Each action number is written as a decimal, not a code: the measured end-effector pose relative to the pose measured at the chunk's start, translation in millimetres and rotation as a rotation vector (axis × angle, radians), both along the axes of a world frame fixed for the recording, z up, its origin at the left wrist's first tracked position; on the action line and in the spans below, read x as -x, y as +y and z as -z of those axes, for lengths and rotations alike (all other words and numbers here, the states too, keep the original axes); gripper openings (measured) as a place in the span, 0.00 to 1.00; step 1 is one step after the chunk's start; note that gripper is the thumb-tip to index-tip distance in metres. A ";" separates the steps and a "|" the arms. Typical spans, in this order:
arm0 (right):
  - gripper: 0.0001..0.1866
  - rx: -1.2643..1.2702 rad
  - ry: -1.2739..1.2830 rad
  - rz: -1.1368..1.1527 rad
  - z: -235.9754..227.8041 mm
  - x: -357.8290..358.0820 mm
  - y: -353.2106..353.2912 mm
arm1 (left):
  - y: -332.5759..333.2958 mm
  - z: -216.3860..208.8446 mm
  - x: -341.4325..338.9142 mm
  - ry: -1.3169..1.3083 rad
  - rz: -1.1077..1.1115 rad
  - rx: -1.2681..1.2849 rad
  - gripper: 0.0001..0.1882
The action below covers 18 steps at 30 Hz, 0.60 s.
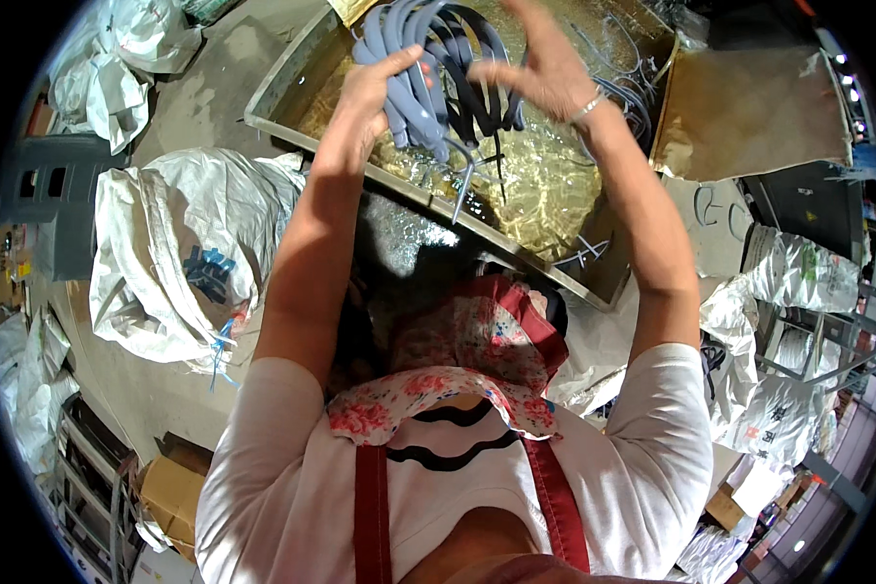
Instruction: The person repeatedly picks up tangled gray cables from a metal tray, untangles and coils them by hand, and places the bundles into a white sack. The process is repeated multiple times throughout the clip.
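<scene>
My left hand (373, 95) is closed round a bundle of looped grey-blue rubbery strips (414, 102), its thumb lying across them. Darker, nearly black loops (472, 83) hang on the bundle's right side. A thin grey branched piece (465, 180) dangles below it. To the right of the bundle, my right hand (550, 78) is open, slightly blurred, with thumb and fingers spread apart and the thumb near the dark loops. Under both hands stands a shallow metal tank (399, 180) of yellowish, rippling water.
A white woven sack (156, 253) with dark blue pieces inside stands on the left. More grey strips (628, 102) lie at the tank's right side, beside a brown board (754, 112). White sacks (784, 419) and a cardboard box (173, 496) sit farther round.
</scene>
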State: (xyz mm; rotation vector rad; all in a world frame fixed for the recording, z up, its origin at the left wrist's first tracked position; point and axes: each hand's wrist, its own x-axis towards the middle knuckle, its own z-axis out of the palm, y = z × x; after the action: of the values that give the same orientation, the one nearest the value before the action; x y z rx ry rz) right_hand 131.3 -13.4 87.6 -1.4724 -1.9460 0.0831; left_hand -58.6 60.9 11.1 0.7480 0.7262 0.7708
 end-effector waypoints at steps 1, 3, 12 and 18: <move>0.38 0.162 -0.027 -0.063 14.8 6.9 -9.3 | 3.3 1.2 -0.3 -0.058 -0.025 0.028 0.14; 0.40 0.309 -0.040 -0.159 58.5 29.6 -28.1 | 9.8 5.5 -1.1 -0.182 -0.057 0.098 0.14; 0.14 0.731 -0.491 0.253 69.9 37.1 -57.3 | 24.3 4.6 19.6 -0.178 -0.380 -0.126 0.12; 0.30 0.553 0.069 0.270 127.8 -22.5 -26.6 | 28.2 14.2 24.6 -0.405 -0.147 0.098 0.12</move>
State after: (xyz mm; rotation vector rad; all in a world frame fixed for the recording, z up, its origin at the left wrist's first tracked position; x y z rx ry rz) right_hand 153.8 -40.0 -40.2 -2.0420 -1.7239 0.5800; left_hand -83.2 89.1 -3.1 0.4323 0.4501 0.9774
